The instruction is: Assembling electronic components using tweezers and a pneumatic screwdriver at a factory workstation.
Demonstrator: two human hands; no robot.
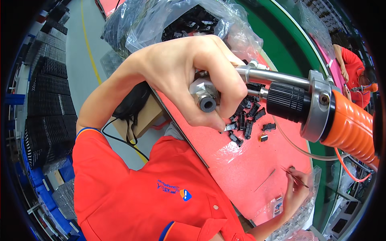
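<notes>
My left hand (189, 64) is raised close in front of me, fingers wrapped around the metal nose piece (206, 96) at the front of a powered screwdriver. The screwdriver (350, 120) has an orange body, a black ribbed collar and a steel tube alongside, and reaches in from the right. My fingers hide part of its tip. Lower right, my right hand (296, 190) is closed on thin, dark tweezers (298, 178) above the red mat (229, 172). Several small black plastic parts (248, 120) lie scattered on the mat beyond my left hand.
A clear plastic bag (148, 28) of black parts stands at the far side. A thin dark rod (264, 180) lies on the mat. Right of it runs a green belt (277, 24). Another person (354, 68) in red works at far right. Stacked black trays (50, 100) stand left.
</notes>
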